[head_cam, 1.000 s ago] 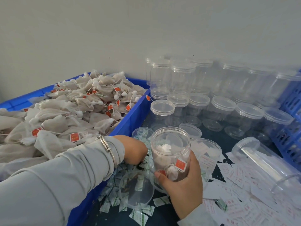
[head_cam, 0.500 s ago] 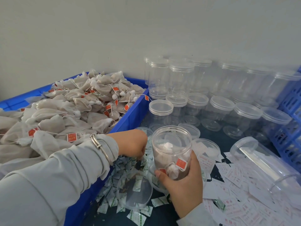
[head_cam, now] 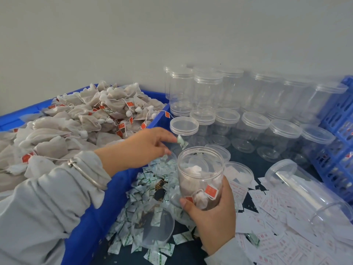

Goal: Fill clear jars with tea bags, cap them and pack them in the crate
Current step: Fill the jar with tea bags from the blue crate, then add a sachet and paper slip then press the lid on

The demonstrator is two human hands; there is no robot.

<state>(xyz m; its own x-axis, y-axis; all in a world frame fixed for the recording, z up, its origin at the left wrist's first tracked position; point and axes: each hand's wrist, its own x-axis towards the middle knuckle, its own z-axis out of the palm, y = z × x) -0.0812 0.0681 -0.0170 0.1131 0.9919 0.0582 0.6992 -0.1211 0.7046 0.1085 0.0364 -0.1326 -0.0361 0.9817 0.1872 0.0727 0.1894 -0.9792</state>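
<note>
1. The right hand (head_cam: 212,217) is gripping the lower part of an open clear jar (head_cam: 200,175), thumb and fingers curled round it, holding it upright just above the counter (head_cam: 246,159).
2. The jar is already holding several tea bags (head_cam: 198,197) with red tags (head_cam: 211,190) showing through its wall; no lid is sitting on it.
3. The left hand (head_cam: 141,148) is hovering just left of the jar's mouth, fingertips pinching a small white-and-green sachet (head_cam: 181,141) — the grip is pressed together on that packet alone.
4. A silver bangle (head_cam: 86,174) is circling the grey sleeve (head_cam: 47,197) at the left wrist.
5. A blue bin (head_cam: 95,217) at the left is carrying a heap of grey tea bags (head_cam: 76,121).
6. Loose sachets (head_cam: 149,180) are lying scattered on the counter between the bin and the held jar, with a clear lid (head_cam: 152,228) resting among them.
7. Rows of capped empty jars (head_cam: 229,104) are standing against the wall — some stacked in two tiers.
8. One jar (head_cam: 305,190) is lying on its side over white paper labels (head_cam: 277,217) at the right, near a blue crate (head_cam: 340,134).
</note>
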